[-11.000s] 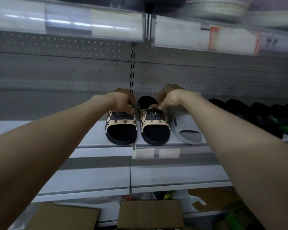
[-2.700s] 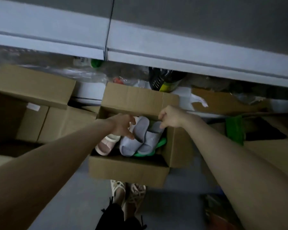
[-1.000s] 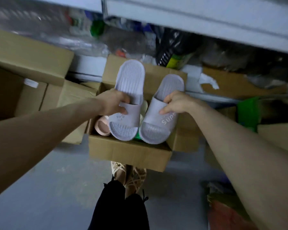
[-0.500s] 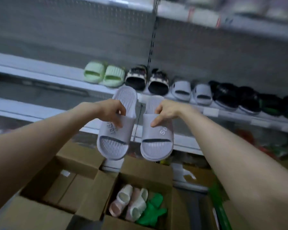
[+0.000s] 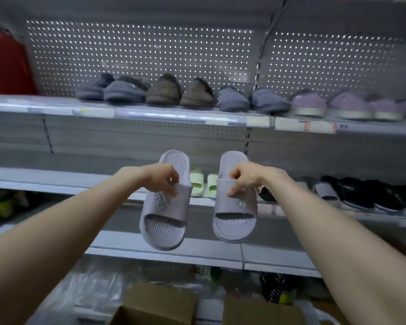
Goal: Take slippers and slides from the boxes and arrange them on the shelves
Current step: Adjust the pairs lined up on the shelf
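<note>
Lilac slides (image 5: pixel 235 227) hung in the air in front of the middle shelf (image 5: pixel 56 182), toes down and with a gap between them. The left hand (image 5: pixel 161 180) pinched the strap edge of the left slide (image 5: pixel 165 207), and the right hand (image 5: pixel 244 179) pinched the right slide (image 5: pixel 236 207) the same way, fingers curled. Neither slide touched the shelf. Behind the gap stood a pale green pair (image 5: pixel 203 182), and black slides (image 5: pixel 361 195) filled the shelf farther right. Cardboard boxes (image 5: pixel 155 303) stood below. The stretch left of the green pair looked free, so I think it was best to bring both slides there, turn them level and set the soles down together, toes to the front like the neighbours, without pushing the green pair.
</note>
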